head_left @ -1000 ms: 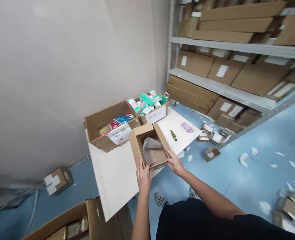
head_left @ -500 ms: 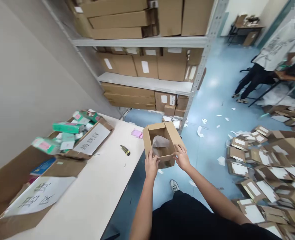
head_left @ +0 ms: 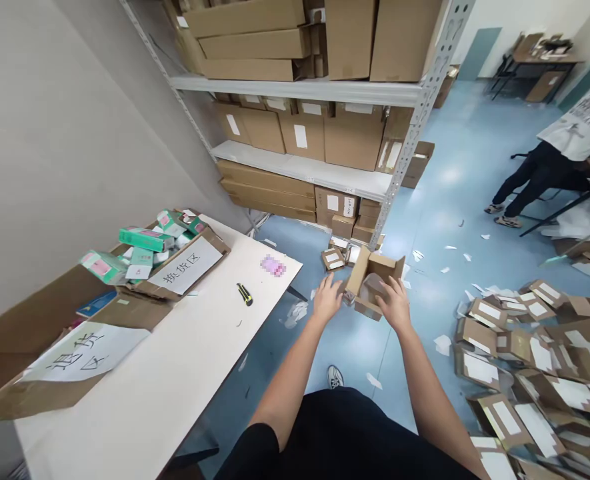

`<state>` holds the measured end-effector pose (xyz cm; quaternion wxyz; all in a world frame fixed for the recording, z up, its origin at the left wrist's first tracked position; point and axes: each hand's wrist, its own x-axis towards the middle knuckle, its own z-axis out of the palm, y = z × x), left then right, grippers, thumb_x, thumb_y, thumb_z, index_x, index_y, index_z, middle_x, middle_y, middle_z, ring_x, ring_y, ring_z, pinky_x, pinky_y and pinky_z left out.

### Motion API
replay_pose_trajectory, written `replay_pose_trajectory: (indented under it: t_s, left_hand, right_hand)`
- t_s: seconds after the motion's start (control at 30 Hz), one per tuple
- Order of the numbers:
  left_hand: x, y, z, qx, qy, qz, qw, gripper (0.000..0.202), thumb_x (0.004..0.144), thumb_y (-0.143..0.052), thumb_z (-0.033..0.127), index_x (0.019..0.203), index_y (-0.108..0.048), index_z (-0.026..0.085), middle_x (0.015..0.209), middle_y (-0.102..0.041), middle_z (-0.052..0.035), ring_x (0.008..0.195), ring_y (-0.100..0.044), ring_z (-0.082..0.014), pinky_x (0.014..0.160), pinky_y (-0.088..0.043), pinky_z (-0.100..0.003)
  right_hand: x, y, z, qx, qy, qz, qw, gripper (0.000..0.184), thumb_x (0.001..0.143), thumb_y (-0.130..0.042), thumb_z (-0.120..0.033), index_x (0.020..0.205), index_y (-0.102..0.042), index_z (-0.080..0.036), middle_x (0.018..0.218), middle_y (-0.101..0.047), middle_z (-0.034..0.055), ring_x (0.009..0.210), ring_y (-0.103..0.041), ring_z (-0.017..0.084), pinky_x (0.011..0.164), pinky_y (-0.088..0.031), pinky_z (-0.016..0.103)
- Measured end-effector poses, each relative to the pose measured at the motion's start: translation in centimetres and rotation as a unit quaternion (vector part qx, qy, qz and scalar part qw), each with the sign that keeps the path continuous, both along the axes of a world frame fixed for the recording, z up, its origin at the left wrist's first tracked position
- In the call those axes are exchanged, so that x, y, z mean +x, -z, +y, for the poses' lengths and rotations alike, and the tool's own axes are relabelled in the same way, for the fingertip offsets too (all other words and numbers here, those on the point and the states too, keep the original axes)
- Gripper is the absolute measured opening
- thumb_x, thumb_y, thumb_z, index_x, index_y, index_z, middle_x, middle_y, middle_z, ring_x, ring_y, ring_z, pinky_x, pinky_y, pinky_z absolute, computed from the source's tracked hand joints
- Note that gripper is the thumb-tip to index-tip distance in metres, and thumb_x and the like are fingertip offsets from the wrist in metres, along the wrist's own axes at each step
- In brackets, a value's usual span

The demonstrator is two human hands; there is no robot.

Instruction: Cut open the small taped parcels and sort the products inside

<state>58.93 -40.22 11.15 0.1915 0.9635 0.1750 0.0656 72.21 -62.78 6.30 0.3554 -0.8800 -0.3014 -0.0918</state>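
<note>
An opened cardboard box (head_left: 363,269), its flaps up and crumpled clear plastic inside, is between and just beyond my hands, over the floor. My left hand (head_left: 327,299) is open beside the box's left side, fingers stretched out. On the other side, my right hand (head_left: 395,304) has its fingers spread and overlaps the box's right edge; whether it touches the cardboard I cannot tell. A yellow and black box cutter (head_left: 245,294) lies on the white table (head_left: 189,360) to my left.
Green and white packages fill a labelled carton (head_left: 191,268) on the table, behind a larger labelled carton (head_left: 82,357). A metal shelf (head_left: 299,90) of boxes stands ahead. Discarded cartons (head_left: 479,365) and paper scraps cover the floor at right. A person (head_left: 545,170) stands farther off.
The box has moved right and away from me, looks smaller, and has left my left hand's hold. My hands have shifted right and their fingers have spread. The view has turned slightly.
</note>
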Motion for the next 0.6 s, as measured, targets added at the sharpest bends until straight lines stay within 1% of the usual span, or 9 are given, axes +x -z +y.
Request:
replay_pose_trajectory:
  t_s: [0.13, 0.3, 0.37, 0.43, 0.53, 0.6]
  left_hand:
    - [-3.6, 0.2, 3.2, -0.001, -0.055, -0.015, 0.998, 0.046, 0.096, -0.064, 0.021, 0.141, -0.064, 0.024, 0.165, -0.045, -0.0123, 0.149, -0.046, -0.0315, 0.122, -0.044, -0.049]
    - [-9.7, 0.7, 6.6, -0.003, -0.137, -0.047, 0.989, 0.046, 0.095, -0.064, 0.021, 0.141, -0.063, 0.024, 0.164, -0.046, -0.0134, 0.150, -0.045, -0.0314, 0.124, -0.042, -0.051]
    - [-12.5, 0.7, 7.5, -0.002, -0.175, -0.059, 0.983, 0.047, 0.095, -0.064, 0.020, 0.142, -0.063, 0.025, 0.164, -0.045, -0.0130, 0.150, -0.045, -0.0316, 0.123, -0.043, -0.051]
    - [-15.5, 0.5, 8.2, -0.003, -0.215, -0.065, 0.975, 0.049, 0.094, -0.065, 0.018, 0.143, -0.062, 0.025, 0.164, -0.045, -0.0133, 0.150, -0.045, -0.0324, 0.123, -0.043, -0.052]
    - [-20.3, 0.1, 9.4, -0.002, -0.274, -0.078, 0.959, 0.051, 0.094, -0.064, 0.019, 0.144, -0.060, 0.025, 0.164, -0.045, -0.0140, 0.150, -0.044, -0.0330, 0.123, -0.043, -0.054]
    - [-23.8, -0.2, 10.2, 0.003, -0.315, -0.093, 0.944, 0.050, 0.095, -0.063, 0.020, 0.145, -0.060, 0.025, 0.164, -0.045, -0.0136, 0.151, -0.044, -0.0326, 0.123, -0.043, -0.054]
  right_hand:
    - [-1.2, -1.1, 5.5, 0.046, -0.072, 0.004, 0.996, 0.039, 0.094, -0.060, -0.035, 0.129, -0.073, -0.022, 0.153, -0.057, 0.0131, 0.151, -0.040, 0.037, 0.121, -0.042, 0.062]
    - [-4.5, -0.9, 13.5, 0.060, -0.181, 0.036, 0.981, 0.038, 0.096, -0.058, -0.031, 0.130, -0.072, -0.022, 0.150, -0.060, 0.0139, 0.148, -0.045, 0.035, 0.120, -0.042, 0.061]
    - [-6.3, -1.0, 16.4, 0.059, -0.230, 0.045, 0.970, 0.040, 0.096, -0.057, -0.030, 0.133, -0.071, -0.023, 0.150, -0.059, 0.0134, 0.146, -0.047, 0.034, 0.120, -0.042, 0.061]
    - [-8.4, -1.5, 19.1, 0.055, -0.279, 0.049, 0.958, 0.043, 0.096, -0.057, -0.029, 0.138, -0.068, -0.024, 0.152, -0.058, 0.0128, 0.146, -0.047, 0.034, 0.121, -0.042, 0.061]
    - [-12.1, -2.8, 22.9, 0.046, -0.350, 0.047, 0.934, 0.051, 0.096, -0.058, -0.029, 0.146, -0.062, -0.025, 0.154, -0.056, 0.0133, 0.147, -0.047, 0.033, 0.121, -0.042, 0.059]
    - [-15.0, -3.8, 25.2, 0.041, -0.390, 0.042, 0.919, 0.054, 0.096, -0.058, -0.029, 0.150, -0.059, -0.024, 0.155, -0.055, 0.0143, 0.147, -0.048, 0.032, 0.122, -0.042, 0.057]
